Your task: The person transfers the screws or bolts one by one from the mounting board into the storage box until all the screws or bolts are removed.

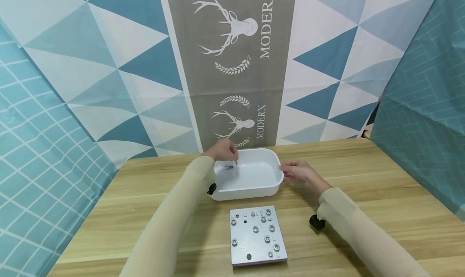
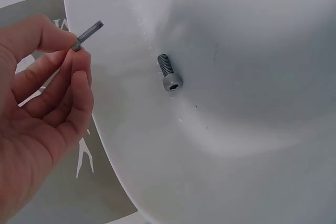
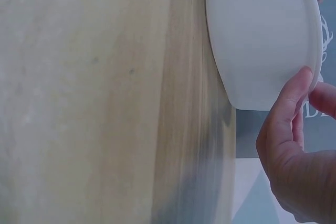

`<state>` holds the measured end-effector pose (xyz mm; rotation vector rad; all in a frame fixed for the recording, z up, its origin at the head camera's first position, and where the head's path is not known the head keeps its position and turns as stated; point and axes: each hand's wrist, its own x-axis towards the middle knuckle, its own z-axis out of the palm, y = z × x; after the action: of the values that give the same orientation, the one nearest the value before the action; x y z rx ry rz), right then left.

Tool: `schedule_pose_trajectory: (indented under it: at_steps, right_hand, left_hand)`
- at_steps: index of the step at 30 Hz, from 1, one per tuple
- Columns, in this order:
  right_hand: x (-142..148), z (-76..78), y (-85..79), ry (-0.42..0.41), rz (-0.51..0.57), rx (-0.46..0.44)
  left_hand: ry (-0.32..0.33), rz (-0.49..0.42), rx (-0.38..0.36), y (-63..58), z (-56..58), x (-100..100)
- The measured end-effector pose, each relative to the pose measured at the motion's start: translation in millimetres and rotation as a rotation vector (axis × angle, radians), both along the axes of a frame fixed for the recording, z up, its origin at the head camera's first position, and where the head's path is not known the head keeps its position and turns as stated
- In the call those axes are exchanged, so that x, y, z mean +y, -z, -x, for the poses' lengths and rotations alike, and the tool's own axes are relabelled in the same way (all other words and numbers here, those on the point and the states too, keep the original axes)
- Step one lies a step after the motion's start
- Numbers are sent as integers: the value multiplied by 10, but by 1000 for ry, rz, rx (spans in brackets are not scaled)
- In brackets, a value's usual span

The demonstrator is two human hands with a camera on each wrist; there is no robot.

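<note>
Between thumb and fingertips my left hand (image 2: 50, 77) pinches a small, thin screw (image 2: 89, 35) by its head, the threaded end pointing away. In the head view that hand is over the left rim of a white plastic tray (image 1: 254, 176). Inside the tray lies a thicker socket head screw (image 2: 169, 73), near the left wall. At the tray's right end my right hand (image 1: 299, 173) grips the rim between thumb and fingers. Nearer to me on the table is a metal block (image 1: 250, 238) with several socket head screws set in it and a few bare holes.
The wooden table (image 1: 145, 212) runs back to a patterned curtain (image 1: 232, 79). Black straps hang at both wrists, the right one (image 1: 317, 222) beside the metal block. Blue tiled-pattern cloth (image 1: 36, 168) borders the left side.
</note>
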<state>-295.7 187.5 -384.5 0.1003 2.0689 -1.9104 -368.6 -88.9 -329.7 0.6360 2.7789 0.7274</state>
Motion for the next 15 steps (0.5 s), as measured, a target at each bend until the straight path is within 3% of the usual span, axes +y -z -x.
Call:
schedule_pose_trajectory:
  at_steps: [6,15]
  right_hand:
    - [1,12,27,-2,9,10]
    - [0,2,32,0,19,16]
  left_hand:
    - [21,40,21,-1,-9,20]
    - [61,85,-8,-56,-67,32]
